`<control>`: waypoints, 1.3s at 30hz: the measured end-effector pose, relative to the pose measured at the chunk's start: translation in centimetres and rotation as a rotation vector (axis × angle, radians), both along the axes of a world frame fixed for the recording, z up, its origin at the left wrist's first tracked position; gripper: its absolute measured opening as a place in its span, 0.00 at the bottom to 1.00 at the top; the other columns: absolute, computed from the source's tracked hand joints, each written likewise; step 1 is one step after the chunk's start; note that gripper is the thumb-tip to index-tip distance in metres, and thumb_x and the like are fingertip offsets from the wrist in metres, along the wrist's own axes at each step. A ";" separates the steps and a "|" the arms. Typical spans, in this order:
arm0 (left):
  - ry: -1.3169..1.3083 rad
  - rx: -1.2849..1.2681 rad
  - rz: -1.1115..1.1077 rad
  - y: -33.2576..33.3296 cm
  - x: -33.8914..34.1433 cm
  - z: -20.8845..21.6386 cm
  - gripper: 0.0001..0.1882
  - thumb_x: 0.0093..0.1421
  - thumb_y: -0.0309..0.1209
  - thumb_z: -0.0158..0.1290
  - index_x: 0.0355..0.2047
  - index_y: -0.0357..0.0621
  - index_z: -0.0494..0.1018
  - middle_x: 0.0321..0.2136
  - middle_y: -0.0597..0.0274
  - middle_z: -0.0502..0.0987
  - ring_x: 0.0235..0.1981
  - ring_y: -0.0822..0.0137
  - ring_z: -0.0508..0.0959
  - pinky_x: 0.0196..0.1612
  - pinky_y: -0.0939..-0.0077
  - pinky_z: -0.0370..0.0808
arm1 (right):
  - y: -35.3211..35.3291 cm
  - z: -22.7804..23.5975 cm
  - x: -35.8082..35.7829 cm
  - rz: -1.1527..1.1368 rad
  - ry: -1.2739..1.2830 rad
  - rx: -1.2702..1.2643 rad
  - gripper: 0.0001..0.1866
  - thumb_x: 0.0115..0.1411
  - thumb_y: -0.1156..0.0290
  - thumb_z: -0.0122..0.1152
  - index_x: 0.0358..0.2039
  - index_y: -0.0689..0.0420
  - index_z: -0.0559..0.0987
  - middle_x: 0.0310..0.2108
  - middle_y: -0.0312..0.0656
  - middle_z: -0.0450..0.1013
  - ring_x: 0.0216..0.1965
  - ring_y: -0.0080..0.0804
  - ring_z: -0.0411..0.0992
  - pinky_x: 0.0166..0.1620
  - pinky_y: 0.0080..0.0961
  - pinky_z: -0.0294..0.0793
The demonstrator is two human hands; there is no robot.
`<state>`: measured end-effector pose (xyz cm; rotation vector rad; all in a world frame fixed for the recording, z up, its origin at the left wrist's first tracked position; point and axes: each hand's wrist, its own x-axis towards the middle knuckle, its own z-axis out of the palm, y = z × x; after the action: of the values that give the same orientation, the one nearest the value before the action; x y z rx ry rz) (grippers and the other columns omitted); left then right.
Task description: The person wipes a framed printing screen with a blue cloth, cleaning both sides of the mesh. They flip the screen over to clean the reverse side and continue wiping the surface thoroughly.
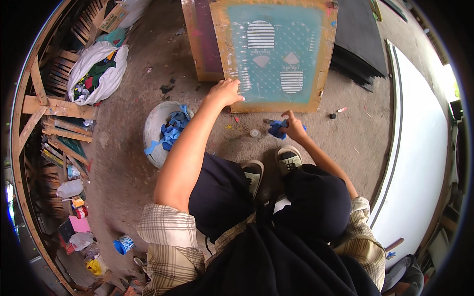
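A screen printing frame (273, 106) with a turquoise mesh and pale striped shapes leans upright in front of me. My left hand (226, 92) grips its lower left edge, with the fingers curled over the wooden border. Below the frame's bottom edge, my right hand (295, 126) is closed on a blue rag (277, 129) low over the floor. A small greyish piece sticks out beside the rag; its kind I cannot make out. Near it on the floor is a small round translucent cup or lid (255, 133).
Left of my forearm stands a pale bucket (154, 129) full of blue cloth strips. Behind the frame leans a second, purple-meshed frame (205, 44). Dark sheets (363, 47) lie at the right, beside a long white board (419, 133). A white sack of cloth scraps (111, 74) sits far left.
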<state>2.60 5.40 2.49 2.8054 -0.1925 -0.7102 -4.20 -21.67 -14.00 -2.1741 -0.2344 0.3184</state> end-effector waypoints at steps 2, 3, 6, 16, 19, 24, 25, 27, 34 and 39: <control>0.094 -0.051 -0.077 -0.2 0.1 1.1 0.36 0.48 0.48 0.61 0.53 0.41 0.65 0.53 0.46 0.67 0.56 0.53 0.66 0.56 0.62 0.65 | 0.9 6.1 1.2 0.051 0.034 0.044 0.30 0.43 0.78 0.68 0.46 0.55 0.64 0.23 0.48 0.73 0.28 0.45 0.75 0.33 0.36 0.72; 0.133 -0.081 -0.126 -0.9 0.4 1.8 0.36 0.47 0.49 0.62 0.52 0.40 0.67 0.52 0.47 0.69 0.55 0.53 0.68 0.56 0.63 0.66 | 0.7 8.3 1.8 0.044 0.067 0.112 0.30 0.43 0.77 0.68 0.47 0.56 0.64 0.23 0.46 0.73 0.27 0.39 0.75 0.33 0.32 0.71; 0.208 -0.328 -0.280 -3.5 0.3 2.1 0.41 0.40 0.54 0.65 0.48 0.38 0.69 0.49 0.48 0.71 0.52 0.54 0.70 0.54 0.65 0.68 | 0.8 14.1 2.7 0.035 0.148 0.222 0.27 0.47 0.77 0.68 0.47 0.58 0.65 0.24 0.39 0.73 0.30 0.22 0.72 0.33 0.21 0.69; -0.116 -0.303 -0.362 -8.4 -1.3 4.2 0.14 0.54 0.36 0.57 0.37 0.40 0.75 0.30 0.49 0.78 0.35 0.54 0.78 0.38 0.61 0.73 | -1.9 14.4 0.5 -0.127 0.118 0.116 0.32 0.52 0.58 0.68 0.52 0.57 0.66 0.44 0.52 0.67 0.38 0.32 0.73 0.41 0.25 0.73; -0.149 -0.385 -0.358 -8.3 -1.8 4.6 0.15 0.57 0.39 0.53 0.37 0.40 0.75 0.29 0.48 0.78 0.34 0.54 0.78 0.38 0.62 0.72 | -2.4 15.2 0.0 -0.129 0.033 0.121 0.34 0.53 0.52 0.66 0.55 0.55 0.66 0.50 0.55 0.63 0.47 0.37 0.71 0.49 0.27 0.71; -0.237 -0.564 -0.355 -8.4 -0.7 7.3 0.18 0.60 0.44 0.52 0.33 0.39 0.74 0.24 0.51 0.76 0.27 0.60 0.76 0.33 0.68 0.71 | -1.5 18.3 0.7 0.106 0.023 0.506 0.23 0.59 0.60 0.60 0.51 0.58 0.70 0.43 0.44 0.70 0.46 0.28 0.69 0.52 0.22 0.66; -0.255 -0.592 -0.315 -8.2 -0.5 8.1 0.18 0.60 0.44 0.52 0.32 0.39 0.74 0.23 0.52 0.75 0.26 0.63 0.75 0.32 0.69 0.70 | -1.5 19.0 0.8 0.119 0.065 0.580 0.20 0.60 0.61 0.59 0.49 0.59 0.72 0.41 0.41 0.72 0.45 0.26 0.69 0.53 0.20 0.65; -0.327 -0.631 -0.276 -7.5 -0.2 9.2 0.19 0.60 0.46 0.52 0.28 0.39 0.73 0.19 0.60 0.72 0.23 0.71 0.71 0.29 0.73 0.68 | -1.5 20.3 0.6 0.072 0.141 0.676 0.16 0.61 0.63 0.58 0.44 0.60 0.74 0.36 0.36 0.72 0.43 0.22 0.69 0.52 0.20 0.65; -0.320 -0.877 -0.131 -8.4 -0.9 9.4 0.14 0.62 0.40 0.53 0.34 0.41 0.72 0.28 0.65 0.75 0.29 0.75 0.73 0.36 0.79 0.71 | -2.6 24.9 0.6 0.000 -0.131 0.569 0.10 0.61 0.67 0.58 0.37 0.61 0.75 0.30 0.32 0.71 0.36 0.17 0.66 0.40 0.18 0.66; -0.345 -1.069 -0.146 -11.1 -0.6 9.4 0.15 0.61 0.38 0.54 0.42 0.41 0.68 0.35 0.64 0.73 0.38 0.73 0.74 0.43 0.75 0.74 | -3.6 25.4 2.2 -0.027 -0.309 0.486 0.11 0.59 0.68 0.60 0.37 0.62 0.75 0.33 0.38 0.73 0.37 0.19 0.68 0.37 0.20 0.68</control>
<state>2.01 -5.67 11.87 1.8487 -0.6242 -0.0541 -2.02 -25.25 11.36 -1.7324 -0.4092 -0.0894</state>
